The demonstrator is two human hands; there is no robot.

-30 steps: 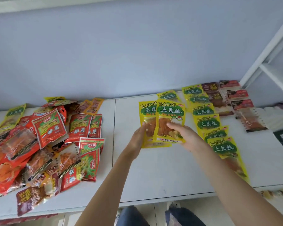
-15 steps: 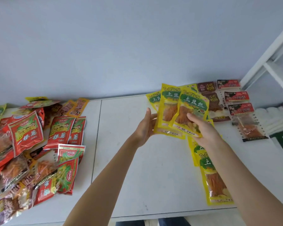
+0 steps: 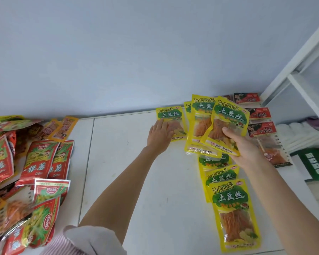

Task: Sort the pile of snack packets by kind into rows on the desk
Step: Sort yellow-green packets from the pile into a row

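Observation:
My right hand point(image 3: 242, 146) grips a fan of yellow-green potato-strip packets point(image 3: 226, 124) above the desk, thumb on the front one. My left hand point(image 3: 159, 136) lies flat, fingers straight, on a single yellow-green packet point(image 3: 170, 116) that lies on the white desk point(image 3: 136, 162) near the wall. A row of the same yellow-green packets point(image 3: 230, 208) runs from under my right hand toward the front edge. The unsorted pile of red and orange packets point(image 3: 26, 172) covers the left side of the desk.
A row of dark red-labelled packets point(image 3: 261, 129) lies at the right, by the wall corner. A white shelf frame point(image 3: 298, 76) rises at far right, with a green box point(image 3: 315, 162) below it. A seam point(image 3: 87, 162) divides the desk top.
My left hand has left the held fan and now presses one packet down on the desk near the wall. My right hand has carried the remaining packets rightward, over the row.

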